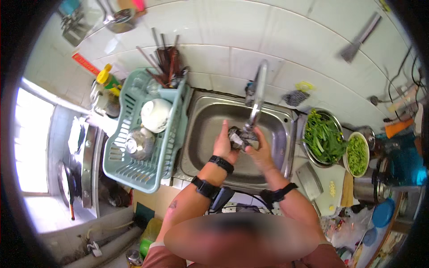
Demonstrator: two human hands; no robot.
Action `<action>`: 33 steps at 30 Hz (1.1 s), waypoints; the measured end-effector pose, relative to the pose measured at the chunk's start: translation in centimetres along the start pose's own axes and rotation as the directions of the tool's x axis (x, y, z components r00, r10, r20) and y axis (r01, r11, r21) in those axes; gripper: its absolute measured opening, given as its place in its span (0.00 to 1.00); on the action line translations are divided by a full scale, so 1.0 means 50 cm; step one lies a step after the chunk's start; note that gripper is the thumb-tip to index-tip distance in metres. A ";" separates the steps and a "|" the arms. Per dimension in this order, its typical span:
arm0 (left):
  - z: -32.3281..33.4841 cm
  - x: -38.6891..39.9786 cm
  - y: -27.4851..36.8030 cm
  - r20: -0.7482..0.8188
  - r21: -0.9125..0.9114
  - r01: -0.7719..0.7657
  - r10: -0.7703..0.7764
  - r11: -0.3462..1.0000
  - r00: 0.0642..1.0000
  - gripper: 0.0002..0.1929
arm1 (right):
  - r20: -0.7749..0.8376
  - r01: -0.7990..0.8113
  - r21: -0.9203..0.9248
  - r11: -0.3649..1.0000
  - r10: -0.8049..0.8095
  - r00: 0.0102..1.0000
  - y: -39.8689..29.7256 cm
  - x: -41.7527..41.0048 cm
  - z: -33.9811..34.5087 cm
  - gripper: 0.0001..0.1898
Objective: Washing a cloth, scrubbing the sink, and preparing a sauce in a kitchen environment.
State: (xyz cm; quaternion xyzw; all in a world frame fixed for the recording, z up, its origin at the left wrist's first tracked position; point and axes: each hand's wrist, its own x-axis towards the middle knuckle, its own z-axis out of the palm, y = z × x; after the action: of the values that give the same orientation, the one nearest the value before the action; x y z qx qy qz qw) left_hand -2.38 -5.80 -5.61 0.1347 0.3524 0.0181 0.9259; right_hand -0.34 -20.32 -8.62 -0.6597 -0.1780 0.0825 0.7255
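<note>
Over the stainless steel sink (201, 147), a dark, wet-looking lump with a pale patch (237, 140) is held between my two hands. What it is, I cannot tell for sure; it may be a piece of food. My left hand (224, 144) cups it from the left, thumb side up. From the right, my right hand (262, 149) grips it with thumb and fingers. The curved chrome tap (260, 90) ends right above it, close to my right fingertips. Whether water runs is hard to see.
Left of the sink stands a green plastic dish rack (164, 150) with bowls and chopsticks. To the right are a metal bowl of leafy greens (323, 137), a bowl of chopped greens (357, 154), and a cleaver (309, 181) on a white cutting board (330, 172) beside chopped pale bits.
</note>
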 end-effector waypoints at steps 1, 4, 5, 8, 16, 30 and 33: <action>-0.008 -0.007 -0.003 -0.029 -0.015 -0.060 0.060 0.998 0.998 0.18 | -0.009 -0.005 -0.002 1.000 0.005 1.000 -0.002 -0.009 0.030 0.47; 0.041 -0.067 -0.022 -0.121 0.295 -0.430 0.479 0.853 0.869 0.15 | -0.064 -0.296 0.552 0.779 0.394 0.917 -0.043 -0.011 0.089 0.37; 0.045 -0.072 -0.030 -0.117 0.302 -0.417 0.468 0.857 0.876 0.15 | -0.054 -0.299 0.700 0.649 0.465 0.884 -0.054 -0.001 0.098 0.28; 0.049 -0.101 -0.026 0.268 0.732 -0.635 0.753 0.246 0.601 0.13 | 0.009 -0.320 0.849 0.420 0.594 0.804 -0.116 0.009 0.106 0.16; 0.018 -0.151 -0.009 0.913 0.399 -0.749 0.301 -0.530 0.273 0.13 | 0.450 -0.583 0.802 0.132 0.508 0.735 -0.058 -0.016 0.059 0.11; -0.105 -0.024 0.070 -0.029 0.339 -0.062 0.077 0.939 0.997 0.10 | 0.219 -0.187 -0.203 0.961 0.230 0.948 -0.103 -0.082 0.047 0.51; -0.104 -0.031 0.076 0.045 0.348 0.032 -0.051 0.937 0.998 0.12 | 0.304 0.227 -0.561 0.797 -0.056 0.951 -0.092 -0.071 0.034 0.54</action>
State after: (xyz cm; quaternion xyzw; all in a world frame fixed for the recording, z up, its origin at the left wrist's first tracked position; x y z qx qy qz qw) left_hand -6.72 -1.10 -7.33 0.2887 0.3278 -0.0674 0.8970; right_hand -4.79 -20.54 -4.48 -0.8187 -0.3419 0.0581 0.4577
